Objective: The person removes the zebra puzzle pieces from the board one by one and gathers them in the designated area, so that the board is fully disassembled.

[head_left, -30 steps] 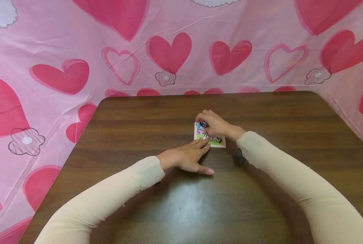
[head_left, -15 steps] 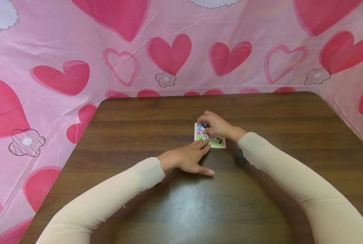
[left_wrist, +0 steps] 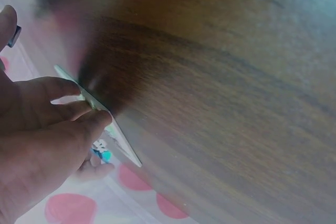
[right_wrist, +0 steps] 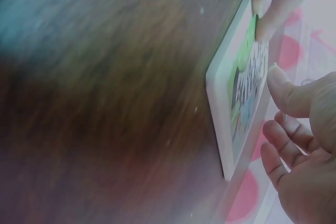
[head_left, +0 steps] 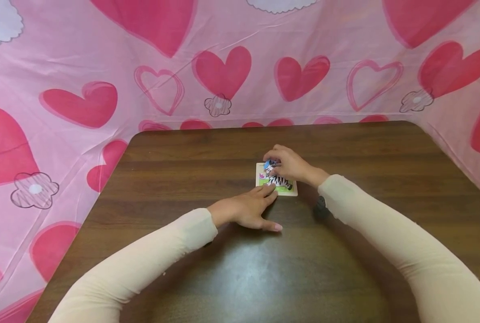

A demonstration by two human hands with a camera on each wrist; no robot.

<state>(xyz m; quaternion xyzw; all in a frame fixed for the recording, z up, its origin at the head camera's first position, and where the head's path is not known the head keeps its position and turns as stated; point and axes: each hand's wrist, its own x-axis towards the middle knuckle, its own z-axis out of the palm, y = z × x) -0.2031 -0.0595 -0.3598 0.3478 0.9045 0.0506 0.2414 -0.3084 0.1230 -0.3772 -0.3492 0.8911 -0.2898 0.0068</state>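
Observation:
A small square wooden zebra puzzle board with a pale rim lies on the table. My left hand rests on its near left edge, fingers spread and fairly straight, thumb out on the tabletop. Over the far part of the board, my right hand pinches a blue, black and white puzzle piece between thumb and fingers. That piece looks raised from the board, also in the left wrist view, where its teal patch shows beside the right fingers. Its far side is hidden by the right hand.
The brown wood-grain table extends around the board. Behind and beside it hangs a pink cloth with hearts. A dark round object shows under the right cuff.
My right hand has shifted slightly to the right, and the blue-topped piece has come up from the board with it. My left hand has stayed in place.

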